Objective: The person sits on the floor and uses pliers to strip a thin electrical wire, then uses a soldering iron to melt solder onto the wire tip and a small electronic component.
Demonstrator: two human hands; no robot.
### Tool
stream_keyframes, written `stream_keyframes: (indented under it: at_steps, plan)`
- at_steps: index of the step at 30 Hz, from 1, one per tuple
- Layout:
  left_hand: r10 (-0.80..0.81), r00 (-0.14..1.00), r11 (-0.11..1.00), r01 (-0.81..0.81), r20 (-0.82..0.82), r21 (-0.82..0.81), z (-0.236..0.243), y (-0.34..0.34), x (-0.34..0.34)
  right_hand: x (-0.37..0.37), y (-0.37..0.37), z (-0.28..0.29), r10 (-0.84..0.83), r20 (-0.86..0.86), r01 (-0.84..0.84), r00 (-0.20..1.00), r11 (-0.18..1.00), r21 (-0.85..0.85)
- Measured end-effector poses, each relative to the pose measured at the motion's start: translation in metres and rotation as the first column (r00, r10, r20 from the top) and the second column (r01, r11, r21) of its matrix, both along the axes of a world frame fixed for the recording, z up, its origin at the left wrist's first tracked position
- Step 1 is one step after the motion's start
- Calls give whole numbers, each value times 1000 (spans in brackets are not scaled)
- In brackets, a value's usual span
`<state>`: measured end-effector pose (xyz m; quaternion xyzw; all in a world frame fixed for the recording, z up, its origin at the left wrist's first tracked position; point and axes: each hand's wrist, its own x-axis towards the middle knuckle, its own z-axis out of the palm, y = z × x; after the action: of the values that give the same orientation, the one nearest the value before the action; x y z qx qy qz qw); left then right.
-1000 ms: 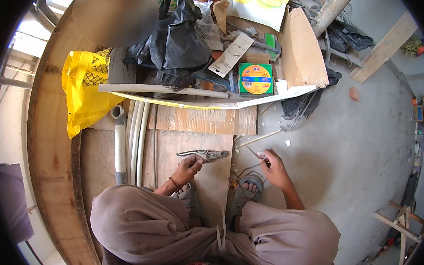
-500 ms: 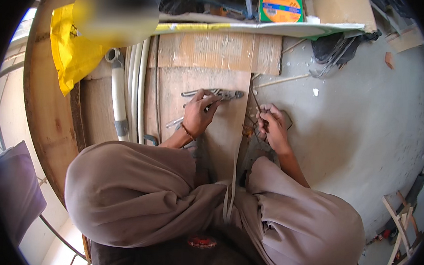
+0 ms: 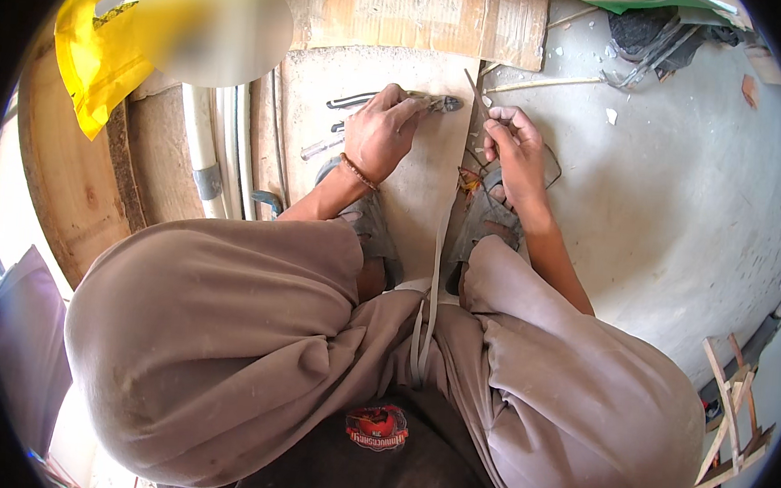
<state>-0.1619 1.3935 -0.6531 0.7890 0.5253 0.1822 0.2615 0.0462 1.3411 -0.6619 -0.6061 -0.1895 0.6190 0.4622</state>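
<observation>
My left hand (image 3: 384, 132) is closed over a pair of pliers (image 3: 448, 103) lying on the board, its fingers on the middle of the tool. The dark jaws stick out to the right, and a handle shows on the left. Beside my left wrist lies a screwdriver with a clear handle (image 3: 322, 147). My right hand (image 3: 515, 149) pinches a thin dark wire (image 3: 477, 90). One end points up and left toward the board's edge; bent lengths of similar wire are around and below the hand, partly hidden by the fingers.
A wooden board (image 3: 316, 69) lies between my sandalled feet, with cardboard (image 3: 404, 17) at its far end. White pipes (image 3: 199, 134) and a yellow bag (image 3: 98, 56) are on the left. A thin stick (image 3: 548, 85) and debris lie on the grey floor (image 3: 663, 180). Wooden frames (image 3: 729, 417) stand at lower right.
The view has tipped, so the scene sits higher in the picture. My left hand covers more of the pliers. My right hand still pinches the wire, whose end now shows more clearly.
</observation>
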Motion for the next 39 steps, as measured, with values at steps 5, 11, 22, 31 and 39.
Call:
stream_keyframes:
  at_steps: [5,11,22,31,39]
  plan:
    - [-40,999,995,43,-32,93,-2,3,6,-11,-6,-12,34,309,-75,950,990,120]
    - [-79,991,988,93,-111,125,-11,6,6,-29,6,-11,18,472,-132,882,969,209]
    - [-57,996,993,64,-68,101,-14,3,10,-29,13,-13,12,661,-247,750,932,264]
    - [-6,998,993,14,-61,120,-14,-8,12,-30,16,-14,-8,701,-318,713,888,333]
    - [-3,999,986,11,-51,168,-19,-8,10,-32,15,-15,32,710,-368,703,871,326]
